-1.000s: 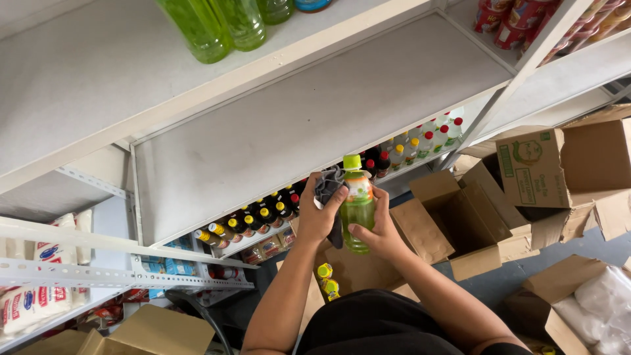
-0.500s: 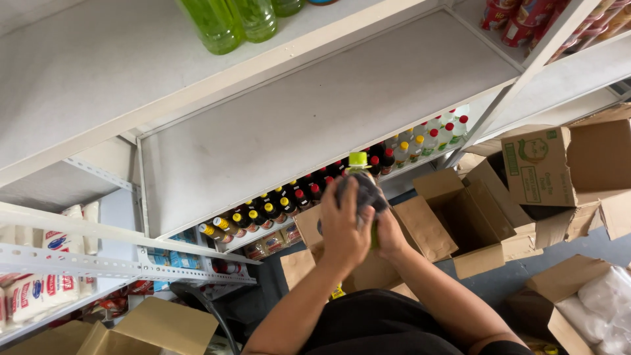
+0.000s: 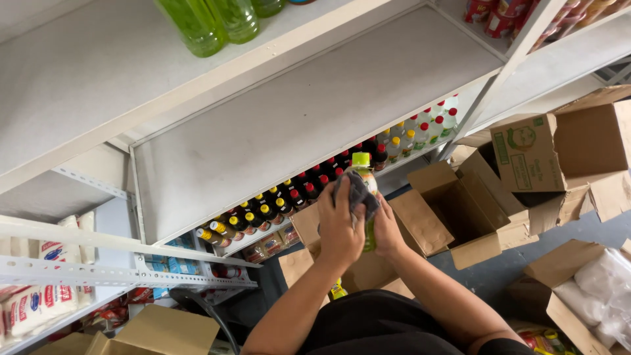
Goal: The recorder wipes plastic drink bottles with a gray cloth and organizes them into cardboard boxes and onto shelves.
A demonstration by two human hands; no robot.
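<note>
Both hands press a grey cloth against a green bottle

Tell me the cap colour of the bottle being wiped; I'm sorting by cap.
Light green, seen in the head view: the bottle's cap pokes above the grey cloth.

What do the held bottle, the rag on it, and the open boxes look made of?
Bottle: likely clear glossy plastic, green liquid showing through, yellow-green cap. Rag, pressed on by the left hand: soft grey cloth, matte, bunched in folds. Right hand grips the bottle lower down. Open boxes: brown corrugated cardboard, matte, creased flaps.
</note>
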